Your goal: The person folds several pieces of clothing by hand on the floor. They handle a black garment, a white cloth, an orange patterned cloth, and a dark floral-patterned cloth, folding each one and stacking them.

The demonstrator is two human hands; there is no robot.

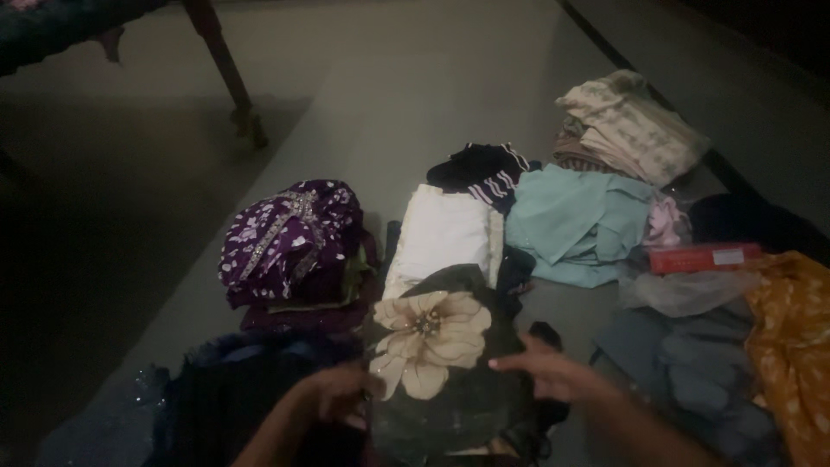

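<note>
Two hands on floral cloth [437, 346]: left hand [339, 391] gripping its edge, right hand [543, 367] spread flat. Best smoothed outward evenly, clear of purple pile [290, 238].

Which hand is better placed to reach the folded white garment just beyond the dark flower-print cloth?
Probably the right hand. It lies flat on the flower-print cloth, fingers pointing toward the white garment. The left hand sits lower, at the cloth's near-left edge, closer to the purple pile.
</note>
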